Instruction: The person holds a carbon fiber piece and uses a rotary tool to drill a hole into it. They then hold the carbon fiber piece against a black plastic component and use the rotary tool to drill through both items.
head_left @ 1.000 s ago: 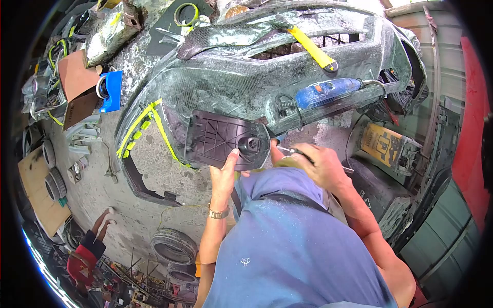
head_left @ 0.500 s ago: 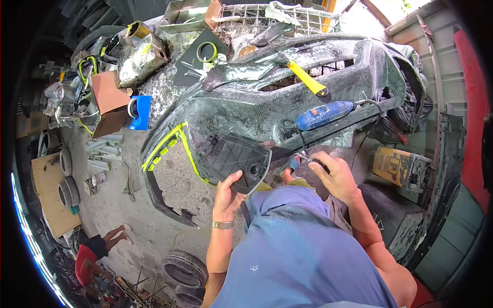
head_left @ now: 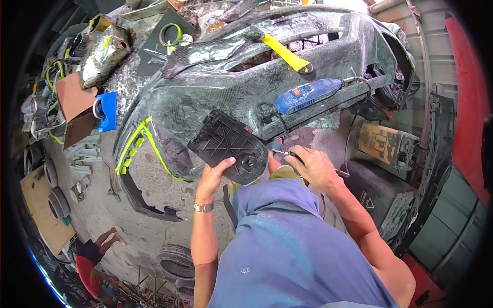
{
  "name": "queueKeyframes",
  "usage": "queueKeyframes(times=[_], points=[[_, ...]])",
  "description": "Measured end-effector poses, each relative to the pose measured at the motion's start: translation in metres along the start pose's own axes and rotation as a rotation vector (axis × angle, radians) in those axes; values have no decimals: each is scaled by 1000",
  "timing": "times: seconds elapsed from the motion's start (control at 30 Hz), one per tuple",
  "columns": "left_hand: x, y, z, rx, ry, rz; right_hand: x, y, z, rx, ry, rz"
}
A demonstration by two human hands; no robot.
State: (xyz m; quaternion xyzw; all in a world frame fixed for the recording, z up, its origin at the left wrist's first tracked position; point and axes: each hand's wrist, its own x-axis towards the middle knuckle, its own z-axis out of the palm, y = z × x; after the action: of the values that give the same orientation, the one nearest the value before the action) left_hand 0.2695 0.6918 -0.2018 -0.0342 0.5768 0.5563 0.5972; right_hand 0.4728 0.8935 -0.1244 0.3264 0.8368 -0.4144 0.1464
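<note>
Left fingers (head_left: 223, 166) pinching the black ribbed panel (head_left: 224, 142) by its near edge, bulk stretching beyond them | right fingers (head_left: 304, 152), just beside, curled round a slim tool (head_left: 280, 151) | panel looks light, stiff, slightly slick, ribs perhaps brittle | rim's the hold!

One left hand (head_left: 211, 180) holds one black piece (head_left: 218, 141); one right hand (head_left: 314, 168) holds one thin tool (head_left: 280, 152). There is one blue power tool (head_left: 307, 96), one yellow handle (head_left: 285, 53) and one watch (head_left: 203, 208).

Your blue shirt (head_left: 303, 251), flecked pale across the front, its small white emblem (head_left: 245, 271), your metal-banded left wristwatch (head_left: 203, 207), your olive-yellow lower garment (head_left: 286, 173)
</note>
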Motion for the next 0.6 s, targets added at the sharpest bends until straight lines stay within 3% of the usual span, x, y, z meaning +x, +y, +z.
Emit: queueKeyframes(times=[0.6], points=[[-2, 12, 3, 50, 35, -31, 7, 1, 14, -33, -8, -114]])
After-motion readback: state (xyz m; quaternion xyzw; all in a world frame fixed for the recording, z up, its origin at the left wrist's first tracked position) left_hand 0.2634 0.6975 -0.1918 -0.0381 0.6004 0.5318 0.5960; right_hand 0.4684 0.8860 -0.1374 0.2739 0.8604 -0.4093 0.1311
